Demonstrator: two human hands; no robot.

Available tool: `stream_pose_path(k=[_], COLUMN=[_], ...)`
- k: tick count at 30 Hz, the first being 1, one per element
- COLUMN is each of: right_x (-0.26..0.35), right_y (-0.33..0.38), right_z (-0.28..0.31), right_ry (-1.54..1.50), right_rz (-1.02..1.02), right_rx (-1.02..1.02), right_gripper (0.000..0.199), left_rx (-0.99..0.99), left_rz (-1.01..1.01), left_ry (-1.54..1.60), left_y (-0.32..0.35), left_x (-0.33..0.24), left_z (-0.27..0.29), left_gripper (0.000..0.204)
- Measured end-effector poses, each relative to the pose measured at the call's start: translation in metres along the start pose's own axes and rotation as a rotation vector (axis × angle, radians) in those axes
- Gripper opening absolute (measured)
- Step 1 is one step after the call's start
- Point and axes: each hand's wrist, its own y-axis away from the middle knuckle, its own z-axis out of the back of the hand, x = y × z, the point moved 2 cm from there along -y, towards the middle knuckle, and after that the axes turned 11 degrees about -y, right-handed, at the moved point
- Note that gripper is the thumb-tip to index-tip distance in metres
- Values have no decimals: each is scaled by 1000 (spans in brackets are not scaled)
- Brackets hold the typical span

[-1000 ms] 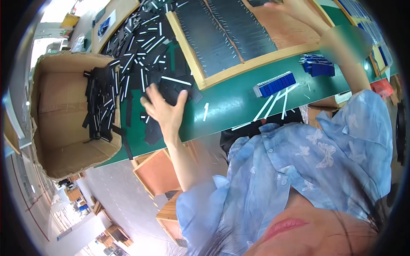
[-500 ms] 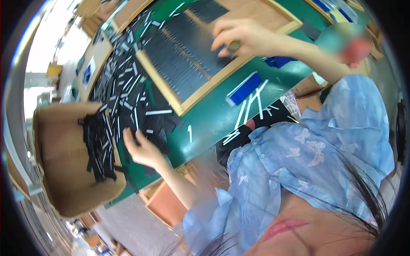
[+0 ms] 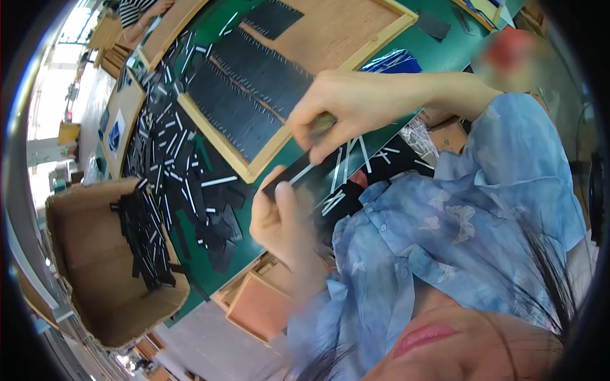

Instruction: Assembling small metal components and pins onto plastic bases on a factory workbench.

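A black strip (image 3: 287, 176) with a narrow white strip (image 3: 301, 175) along it spans the gap between my hands. My left hand (image 3: 279, 216) is closed on its near left end, thumb against fingers. My right hand (image 3: 333, 105) pinches the other end with thumb and fingertips. A small brownish-green thing (image 3: 323, 124) sits inside the curl of the right hand; its kind is hard to make out. Just beyond, a wood-framed board (image 3: 219, 136) carries black panels (image 3: 254, 86) with rows of small pale bits along their edges.
Black and white strips (image 3: 190, 174) lie heaped on the green table (image 3: 244, 249) at left. An open cardboard box (image 3: 95, 254) holds more of them. A blue packet of white strips (image 3: 394, 61) lies beyond my right forearm. Another person's arm (image 3: 149, 14) shows at far left.
My left hand has come up from the strip heap to meet my right hand, which has moved down off the board. A black strip is now held between them. The view has shifted slightly.
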Motion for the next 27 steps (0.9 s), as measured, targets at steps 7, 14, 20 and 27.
stream_pose_path(k=[7,14,20,27], right_x=[-6,-15,-48,-79], right_y=[6,40,81,67], right_z=[-13,-42,-21,11], right_ry=[699,830,426,440], right_rz=[409,612,103,25], right_rx=[-310,-23,159,-186], right_gripper=[32,18,33,37], left_rx=[144,-164,-271,-269], left_rz=[22,84,-34,-21], left_ry=[161,128,143,117], left_y=[-12,-28,-18,-15], left_x=[9,40,52,58], left_z=[-21,4,27,21], left_gripper=[26,28,34,33])
